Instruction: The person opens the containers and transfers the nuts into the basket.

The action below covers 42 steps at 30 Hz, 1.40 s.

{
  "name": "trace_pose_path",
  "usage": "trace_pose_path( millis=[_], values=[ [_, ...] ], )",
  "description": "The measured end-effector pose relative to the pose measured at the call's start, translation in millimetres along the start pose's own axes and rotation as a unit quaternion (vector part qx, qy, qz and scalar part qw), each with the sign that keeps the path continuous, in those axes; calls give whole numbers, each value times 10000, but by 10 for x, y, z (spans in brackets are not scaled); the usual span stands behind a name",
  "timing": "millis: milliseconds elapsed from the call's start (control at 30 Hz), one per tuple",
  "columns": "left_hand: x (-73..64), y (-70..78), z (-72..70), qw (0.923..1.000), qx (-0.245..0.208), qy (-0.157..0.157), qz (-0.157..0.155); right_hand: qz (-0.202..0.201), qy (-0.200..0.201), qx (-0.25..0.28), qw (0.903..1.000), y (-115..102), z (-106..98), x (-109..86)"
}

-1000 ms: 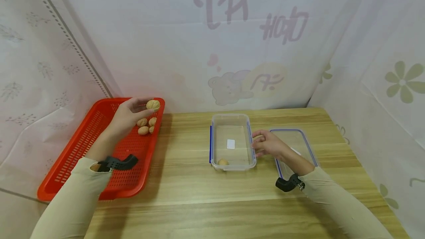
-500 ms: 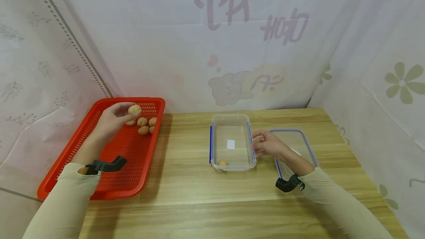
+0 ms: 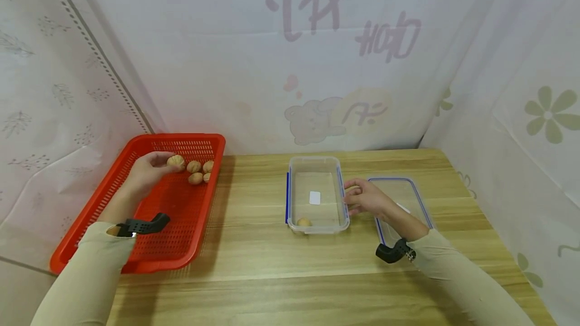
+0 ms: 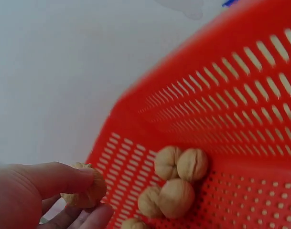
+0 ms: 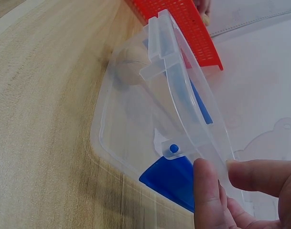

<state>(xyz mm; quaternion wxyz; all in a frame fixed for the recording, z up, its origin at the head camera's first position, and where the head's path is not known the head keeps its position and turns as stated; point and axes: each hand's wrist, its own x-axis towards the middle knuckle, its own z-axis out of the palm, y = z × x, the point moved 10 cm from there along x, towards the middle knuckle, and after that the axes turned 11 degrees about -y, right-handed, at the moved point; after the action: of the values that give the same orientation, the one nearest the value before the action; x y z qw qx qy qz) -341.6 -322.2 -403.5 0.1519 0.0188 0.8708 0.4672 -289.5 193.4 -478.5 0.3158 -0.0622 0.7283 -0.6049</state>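
Note:
My left hand [image 3: 146,174] pinches a walnut [image 3: 176,162] between thumb and fingers, inside the far part of the red basket [image 3: 174,218]. Several other walnuts [image 4: 177,198] lie beside it in the basket's corner, partly covered by the hand in the head view. At the table's middle stands a clear plastic box [image 3: 327,214] with blue side latches; one walnut [image 3: 304,222] sits in its near left corner. My right hand [image 3: 366,198] grips the box's right wall, with the thumb [image 5: 255,174] and a finger on either side of the rim.
A clear lid [image 3: 395,185] with a blue seal lies on the wooden table [image 3: 272,275], partly under the right forearm. Printed cloth [image 3: 217,64] hangs behind and at both sides. A white label [image 3: 314,197] shows at the box's bottom.
My left hand has moved left and then down with the walnut, from the basket's far right rim toward the other walnuts. The right hand and box have stayed in place.

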Motion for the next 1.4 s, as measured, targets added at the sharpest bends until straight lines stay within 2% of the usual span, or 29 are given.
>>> trace_pose_path(
  millis=[267,467,667,900,1233,1400],
  values=[
    [58,-191,-22,9995,167,-86,-237,-1,16,-2,10000,-4,-8,1],
    [158,-307,0,9987,425,-190,-222,32,17,-12,10000,-4,-1,4],
    [244,-378,56,9959,807,-321,-244,33,34,-11,10000,-10,2,4],
    [316,-452,145,9947,898,-469,-158,86,98,-36,9999,20,-21,26],
    [389,-534,149,9890,1429,-373,-27,60,68,-38,10000,11,-23,23],
    [390,-544,167,9890,1429,-385,-13,56,64,-34,10000,12,-15,10]
  ],
)
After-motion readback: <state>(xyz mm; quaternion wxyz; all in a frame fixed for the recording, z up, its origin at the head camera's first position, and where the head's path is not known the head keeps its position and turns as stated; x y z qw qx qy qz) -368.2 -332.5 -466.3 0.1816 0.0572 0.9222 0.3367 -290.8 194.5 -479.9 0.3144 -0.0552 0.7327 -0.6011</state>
